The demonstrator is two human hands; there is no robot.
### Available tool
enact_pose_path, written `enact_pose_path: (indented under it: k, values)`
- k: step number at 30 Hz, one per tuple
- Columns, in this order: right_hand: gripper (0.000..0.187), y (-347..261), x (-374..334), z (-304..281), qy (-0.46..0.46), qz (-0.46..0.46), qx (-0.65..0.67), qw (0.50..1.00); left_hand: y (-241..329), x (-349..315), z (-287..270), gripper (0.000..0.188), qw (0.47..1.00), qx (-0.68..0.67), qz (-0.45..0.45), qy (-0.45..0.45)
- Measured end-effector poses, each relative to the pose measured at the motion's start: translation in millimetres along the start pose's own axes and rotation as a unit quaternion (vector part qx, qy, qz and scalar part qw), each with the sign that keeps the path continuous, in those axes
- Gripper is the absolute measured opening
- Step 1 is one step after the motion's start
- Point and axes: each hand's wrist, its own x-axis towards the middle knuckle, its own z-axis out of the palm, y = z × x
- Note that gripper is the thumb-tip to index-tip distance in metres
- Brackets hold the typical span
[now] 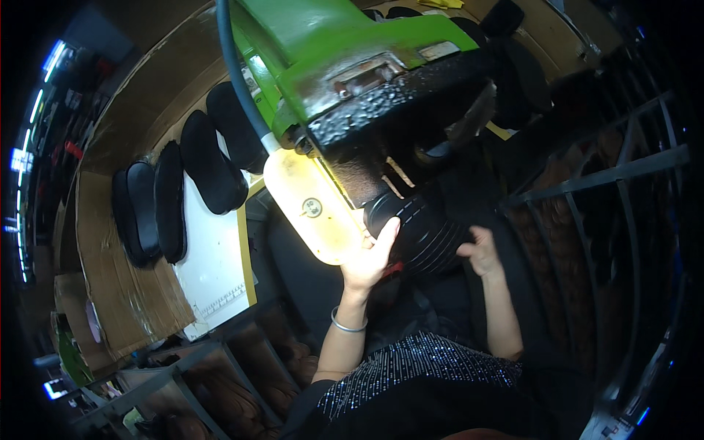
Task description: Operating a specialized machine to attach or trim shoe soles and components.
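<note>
Below the head of the green machine (352, 66) is a black shoe piece (429, 238), rounded, with several pale curved lines across it. Its exact kind is hard to make out in the dark. My left hand (370, 257) grips its left edge, thumb on top, the other fingers mostly hidden beneath. To the piece's right, my right hand (482, 253) has thumb and forefinger apart, close to the edge, and no hold on it shows. A lit, pale yellow lamp housing (312, 205) hangs from the machine right beside my left hand.
On the left, several black soles (213, 161) stand in an open cardboard box (99, 235) and on a white board (209, 257) with a yellow edge. More black pieces (521, 81) lie at the back right. Metal racks (609, 180) with brown items flank me on the right and lower left.
</note>
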Motion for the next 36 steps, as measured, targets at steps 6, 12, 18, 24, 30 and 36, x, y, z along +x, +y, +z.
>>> enact_pose_path:
  k: [6,12,18,24,30,36]
  values:
    - [0.038,-96.0,42.2,-2.6,0.128,-0.127,-0.044,0.983,3.8,10.3,-7.5,0.022,0.994,0.07,-0.02,-0.08]
    - [0.039,-151.8,69.3,48.1,0.09,-0.168,-0.092,0.977,-6.6,-0.5,-39.9,0.033,0.998,0.06,-0.003,-0.028]
    - [0.037,-135.2,81.2,111.4,-0.037,-0.194,-0.041,0.98,30.7,-8.7,-94.8,0.026,0.997,0.047,-0.03,0.048]
    - [0.027,-62.4,61.2,136.0,-0.208,-0.022,-0.086,0.974,99.2,-53.0,-192.2,0.037,0.96,0.127,0.099,0.23]
    - [0.014,-12.5,41.5,133.6,-0.192,0.124,-0.132,0.965,145.0,-21.8,-214.5,0.035,0.871,0.255,0.376,0.186]
    - [0.012,-8.9,44.8,140.2,-0.164,0.11,-0.111,0.974,58.8,84.8,-218.3,0.042,0.78,0.578,0.224,0.084]
